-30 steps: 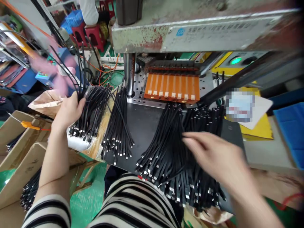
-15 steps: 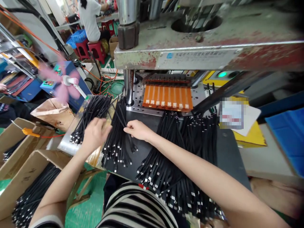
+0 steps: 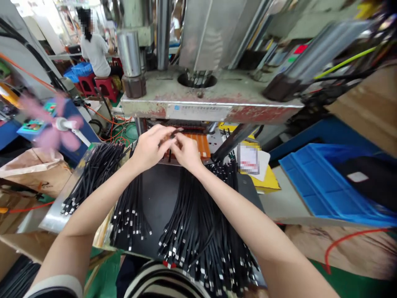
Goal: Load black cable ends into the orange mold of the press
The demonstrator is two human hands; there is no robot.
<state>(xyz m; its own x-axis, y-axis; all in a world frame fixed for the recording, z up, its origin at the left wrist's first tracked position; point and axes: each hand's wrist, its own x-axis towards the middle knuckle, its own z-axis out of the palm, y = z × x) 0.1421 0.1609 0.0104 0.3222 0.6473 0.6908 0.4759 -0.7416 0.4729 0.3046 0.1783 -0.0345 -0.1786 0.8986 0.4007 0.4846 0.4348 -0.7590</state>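
My left hand [image 3: 151, 145] and my right hand [image 3: 187, 152] meet in front of the press. Pinched between their fingertips is a dark piece that looks like a black flat cable [image 3: 177, 132]; its ends are mostly hidden by the fingers. Just behind the hands lies an orange fixture [image 3: 201, 144] with pale strips, partly covered by them. Below, on the dark work surface [image 3: 156, 194], a small bundle of black cables [image 3: 132, 207] with metal plugs fans out at the left. A larger bundle [image 3: 198, 223] spreads under my right forearm.
The press's heavy plate [image 3: 204, 109] hangs above the fixture on metal columns. Another cable pile [image 3: 96, 174] lies at the left. A pink fan [image 3: 60, 124] spins beyond it. At the right are a yellow box [image 3: 269, 178] and a blue tray [image 3: 307, 182]. A person [image 3: 96, 54] sits farther back.
Both hands have moved from the left cable bundles up and together in front of the orange fixture, bringing a cable. The camera view has shifted, showing more of the press and right side.
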